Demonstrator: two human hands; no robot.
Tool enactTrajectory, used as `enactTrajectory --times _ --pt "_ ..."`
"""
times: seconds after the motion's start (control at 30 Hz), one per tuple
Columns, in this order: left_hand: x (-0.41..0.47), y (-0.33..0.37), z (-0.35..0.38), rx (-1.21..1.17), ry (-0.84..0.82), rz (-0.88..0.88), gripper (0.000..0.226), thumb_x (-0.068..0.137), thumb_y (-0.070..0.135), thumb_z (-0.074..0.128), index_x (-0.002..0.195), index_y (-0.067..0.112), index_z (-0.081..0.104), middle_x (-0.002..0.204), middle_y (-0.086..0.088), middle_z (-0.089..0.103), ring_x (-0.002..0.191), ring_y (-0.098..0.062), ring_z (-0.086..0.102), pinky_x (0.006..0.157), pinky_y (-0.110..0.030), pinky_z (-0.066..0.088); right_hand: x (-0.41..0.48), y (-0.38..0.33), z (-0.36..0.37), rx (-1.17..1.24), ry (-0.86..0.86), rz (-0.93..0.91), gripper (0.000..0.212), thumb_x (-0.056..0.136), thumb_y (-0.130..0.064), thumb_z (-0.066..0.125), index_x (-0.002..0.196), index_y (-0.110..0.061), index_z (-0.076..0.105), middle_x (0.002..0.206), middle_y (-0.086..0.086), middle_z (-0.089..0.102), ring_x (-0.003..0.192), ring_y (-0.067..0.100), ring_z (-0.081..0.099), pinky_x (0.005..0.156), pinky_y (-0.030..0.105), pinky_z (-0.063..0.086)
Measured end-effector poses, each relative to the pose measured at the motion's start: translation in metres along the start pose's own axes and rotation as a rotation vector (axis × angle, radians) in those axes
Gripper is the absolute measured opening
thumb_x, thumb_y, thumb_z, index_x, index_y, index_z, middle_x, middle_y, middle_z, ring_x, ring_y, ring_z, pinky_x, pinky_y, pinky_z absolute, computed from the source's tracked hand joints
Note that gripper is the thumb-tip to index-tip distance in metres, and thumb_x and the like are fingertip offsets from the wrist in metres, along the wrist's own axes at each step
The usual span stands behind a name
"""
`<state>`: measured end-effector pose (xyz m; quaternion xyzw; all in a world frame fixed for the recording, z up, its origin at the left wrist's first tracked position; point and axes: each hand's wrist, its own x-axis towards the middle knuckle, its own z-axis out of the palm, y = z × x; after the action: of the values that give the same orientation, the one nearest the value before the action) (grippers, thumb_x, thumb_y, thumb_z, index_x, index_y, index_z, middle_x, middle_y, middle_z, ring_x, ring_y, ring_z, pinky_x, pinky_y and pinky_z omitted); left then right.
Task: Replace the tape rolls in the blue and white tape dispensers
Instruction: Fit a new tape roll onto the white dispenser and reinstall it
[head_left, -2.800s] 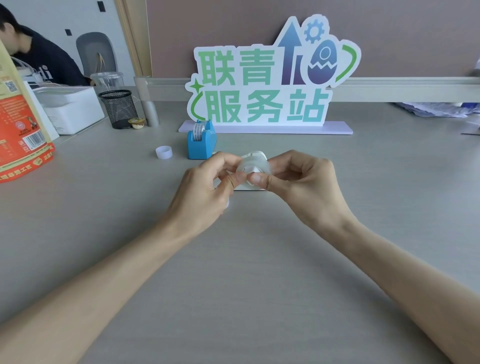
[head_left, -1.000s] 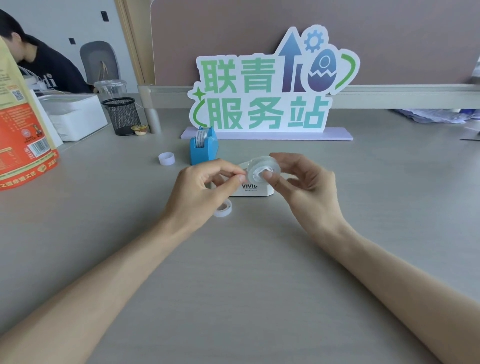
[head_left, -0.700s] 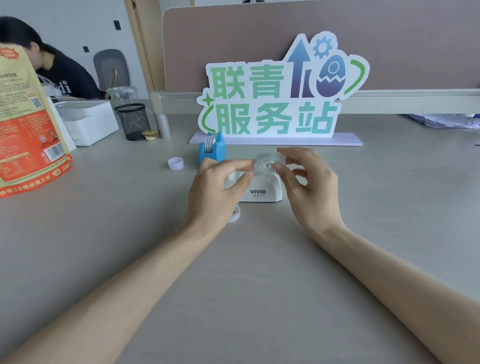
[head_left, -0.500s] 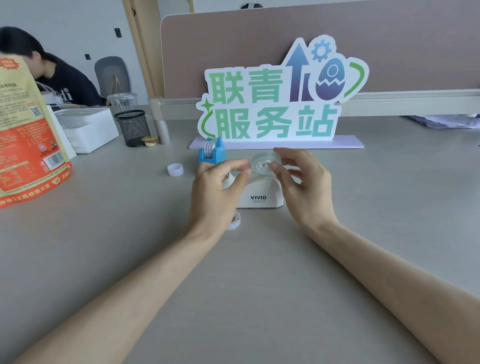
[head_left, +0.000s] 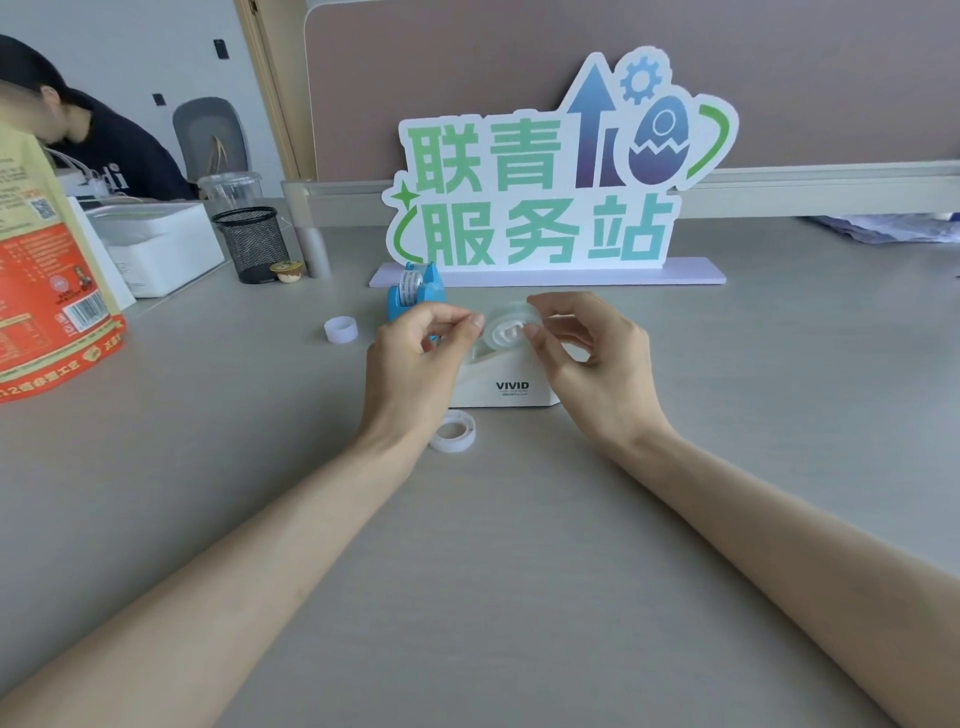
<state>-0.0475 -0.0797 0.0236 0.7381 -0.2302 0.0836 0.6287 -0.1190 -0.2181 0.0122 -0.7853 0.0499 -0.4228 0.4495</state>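
Left hand (head_left: 415, 364): thumb and forefinger were pinched together at the left rim of the roll; whether tape was held between them could not be told.
Right hand (head_left: 597, 364): the grip was loosely curled, fingertips (head_left: 531, 331) touching the right rim of the roll; whether it was gripped could not be told.
Roll (head_left: 506, 325): a clear roll on a white core was seen at the top of the white dispenser, between the two hands; whether it was fully seated could not be made out.
White dispenser (head_left: 506, 392): it stood on the tabletop (head_left: 519, 571) at centre, its ends hidden by the hands.
Blue dispenser (head_left: 415, 293): it stood just behind the left hand, a roll in it, its lower part covered by the fingers.
Spare ring (head_left: 453, 431): it lay flat by the left wrist, near the white dispenser.
Small core (head_left: 341, 329): it stood upright, left of the blue dispenser.
Open room: the near tabletop and the right side were bare; the left edge was crowded by an orange bag (head_left: 47, 291), a white box (head_left: 156, 244) and a mesh cup (head_left: 253, 241).
Writing: "VIVID" was read on the white dispenser; "联青服务站" was read on the sign (head_left: 545, 208); the bag's print was too small to read.
Cut off: the bag was cropped at the left edge, and papers (head_left: 893, 228) at the right.
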Motion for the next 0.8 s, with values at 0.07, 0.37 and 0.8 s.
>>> enactTrajectory --times 0.07,0.37,0.8 --pt "0.001 -0.001 0.0 0.0 -0.009 -0.019 0.009 0.083 0.024 0.069 0.079 0.032 0.068 0.086 0.012 0.072 0.081 0.0 0.061 0.076 -0.015 0.046 0.001 0.001 0.0 -0.013 -0.004 0.002 0.014 0.088 -0.013 0.067 0.101 -0.017 0.069 0.1 -0.003 0.072 0.09 0.01 0.069 0.084 0.025 0.055" --pt "0.002 -0.004 -0.001 0.028 -0.013 -0.023 0.017 0.084 0.026 0.068 0.097 0.036 0.064 0.079 0.017 0.066 0.065 -0.002 0.047 0.066 -0.014 0.037 0.001 0.002 -0.001 -0.103 -0.035 -0.035 0.026 0.086 -0.006 0.058 0.109 -0.014 0.068 0.11 -0.007 0.068 0.106 0.004 0.059 0.09 0.012 0.042" --pt "0.001 0.003 0.008 0.23 -0.039 0.15 0.012 0.085 0.023 0.066 0.089 0.031 0.074 0.069 0.026 0.059 0.06 0.001 0.042 0.059 -0.013 0.031 0.001 0.002 -0.001 -0.132 -0.068 -0.049 0.037 0.077 -0.009 0.049 0.104 -0.015 0.072 0.109 -0.006 0.068 0.098 0.005 0.059 0.08 0.002 0.036"
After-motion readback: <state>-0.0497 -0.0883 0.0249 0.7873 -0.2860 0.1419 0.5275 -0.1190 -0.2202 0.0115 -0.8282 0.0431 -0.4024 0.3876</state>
